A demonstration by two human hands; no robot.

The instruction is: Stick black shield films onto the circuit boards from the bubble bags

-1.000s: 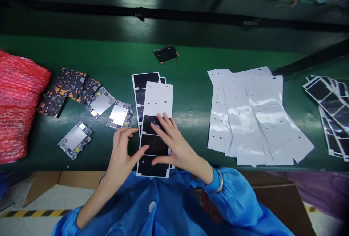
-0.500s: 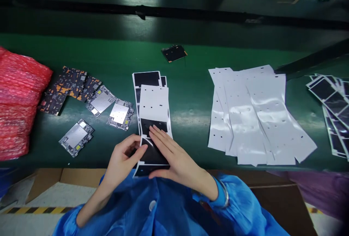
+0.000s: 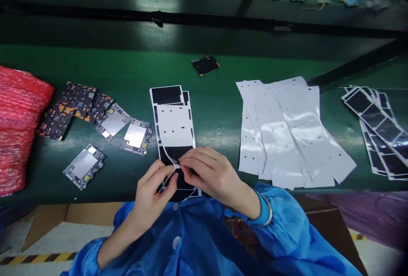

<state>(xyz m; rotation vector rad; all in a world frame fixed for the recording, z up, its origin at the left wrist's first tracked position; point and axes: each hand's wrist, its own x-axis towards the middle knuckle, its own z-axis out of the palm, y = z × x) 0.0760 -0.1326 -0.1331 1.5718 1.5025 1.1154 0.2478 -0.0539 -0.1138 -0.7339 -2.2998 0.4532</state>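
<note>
Okay, your left hand (image 3: 153,198) and right hand (image 3: 213,175) are closed in a pinch on a thin white liner strip (image 3: 175,166) curling off the black-padded film sheet (image 3: 174,118) at the green worktop's (image 3: 223,97) near edge, between circuit boards (image 3: 135,136) and white perforated sheets (image 3: 283,131).

**Q:** Cam mount?
**A:** One cam, head-worn by op, looking fwd & down. Pics squeezed approx. ¼ in height per rig sheet.

**Q:** Range & coverage?
**A:** Close range. Op's left hand (image 3: 153,199) and right hand (image 3: 216,178) sit low-centre, just above op's blue smock (image 3: 188,237) at bottom edge. Green workbench (image 3: 111,63) fills mid-frame, running edge to edge. Black rail (image 3: 159,17) crosses upper frame, farther off.
</note>
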